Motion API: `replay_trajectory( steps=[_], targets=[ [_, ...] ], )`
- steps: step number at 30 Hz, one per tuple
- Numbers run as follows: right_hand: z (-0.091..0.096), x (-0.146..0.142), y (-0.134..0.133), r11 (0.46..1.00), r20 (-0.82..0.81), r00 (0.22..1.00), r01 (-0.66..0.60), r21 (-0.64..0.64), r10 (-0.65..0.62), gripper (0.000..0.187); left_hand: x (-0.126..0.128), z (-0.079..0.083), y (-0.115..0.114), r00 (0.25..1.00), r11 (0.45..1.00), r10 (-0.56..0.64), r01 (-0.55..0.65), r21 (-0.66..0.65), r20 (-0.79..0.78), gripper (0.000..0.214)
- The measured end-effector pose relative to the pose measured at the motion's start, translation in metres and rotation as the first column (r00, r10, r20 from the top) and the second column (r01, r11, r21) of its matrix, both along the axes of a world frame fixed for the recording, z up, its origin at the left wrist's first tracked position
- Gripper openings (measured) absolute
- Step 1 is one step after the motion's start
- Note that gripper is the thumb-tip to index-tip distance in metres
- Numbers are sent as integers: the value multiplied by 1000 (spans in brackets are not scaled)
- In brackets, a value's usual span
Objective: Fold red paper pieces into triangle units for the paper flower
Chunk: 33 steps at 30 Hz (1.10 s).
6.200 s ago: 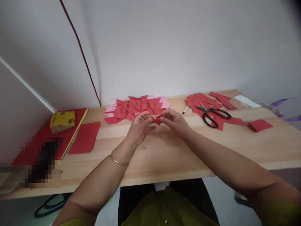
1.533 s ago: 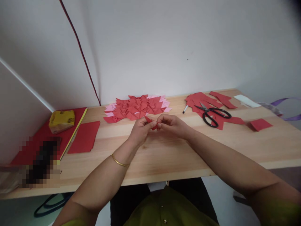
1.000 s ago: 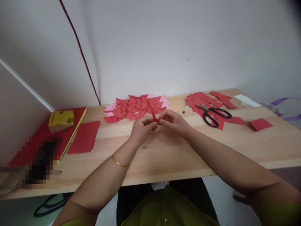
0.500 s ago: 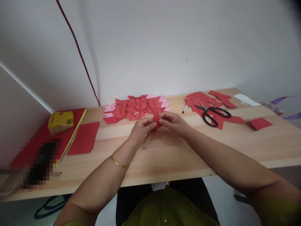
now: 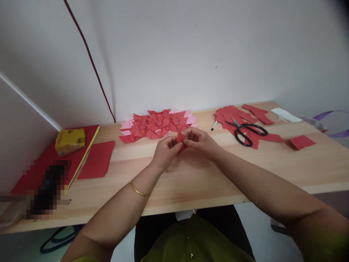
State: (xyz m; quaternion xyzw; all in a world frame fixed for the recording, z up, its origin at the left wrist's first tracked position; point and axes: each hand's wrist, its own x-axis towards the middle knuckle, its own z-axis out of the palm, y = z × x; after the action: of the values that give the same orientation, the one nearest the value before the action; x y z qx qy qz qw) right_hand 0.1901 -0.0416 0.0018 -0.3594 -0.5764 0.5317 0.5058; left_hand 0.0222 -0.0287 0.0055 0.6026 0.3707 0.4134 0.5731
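Observation:
A small piece of folded red paper (image 5: 180, 137) is pinched between my two hands, just above the middle of the wooden table. My left hand (image 5: 167, 148) grips its left side with thumb and fingers. On the other side my right hand (image 5: 200, 141) presses it between thumb and curled fingers. Much of the paper is hidden behind my fingers. Just beyond my hands lies a wide heap of folded red and pink paper pieces (image 5: 155, 124).
Black-handled scissors (image 5: 245, 131) rest on red paper scraps (image 5: 231, 112) at the right, near a marker (image 5: 214, 125) and a folded red sheet (image 5: 302, 142). At the left are red sheets (image 5: 96, 160) and a yellow packet (image 5: 70, 141). A wall stands behind the table.
The red paper has shifted slightly between my fingertips, and less of it shows, with a pointed top now. Both hands stay in nearly the same place.

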Motion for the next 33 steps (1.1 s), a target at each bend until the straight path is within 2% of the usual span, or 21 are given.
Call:
replay_trajectory(
  steps=[5,10,15,20,24,27,29,31,33],
  targets=[
    [0,-3,-2,1000,-59,998,-30,-7,29,23,0,-1,0,1000,999,27,-27,39,0,13],
    [-4,-7,-1,998,-130,991,-21,-59,13,11,3,2,-3,995,998,53,-50,-35,88,11],
    [4,-5,-3,996,52,995,83,-11,-83,2,3,4,-3,985,990,41,-17,-141,170,12],
    [8,-2,-5,992,122,987,97,80,-107,1,2,4,-1,962,965,-4,75,-251,274,18],
    [7,-3,-5,983,167,979,85,165,-113,4,2,6,-2,983,979,17,20,-203,180,20],
    [7,0,-4,993,90,996,14,117,-25,9,1,8,-2,990,982,26,1,-188,141,21],
    [8,3,-3,997,27,999,30,70,-32,19,0,9,-2,988,981,36,-6,-196,150,22],
    [9,7,-2,996,44,996,75,38,-77,19,0,9,-2,988,981,41,-12,-194,148,21],
    [12,8,-2,996,131,987,86,22,-88,16,-1,10,-2,989,983,44,-17,-184,143,21]
  ],
)
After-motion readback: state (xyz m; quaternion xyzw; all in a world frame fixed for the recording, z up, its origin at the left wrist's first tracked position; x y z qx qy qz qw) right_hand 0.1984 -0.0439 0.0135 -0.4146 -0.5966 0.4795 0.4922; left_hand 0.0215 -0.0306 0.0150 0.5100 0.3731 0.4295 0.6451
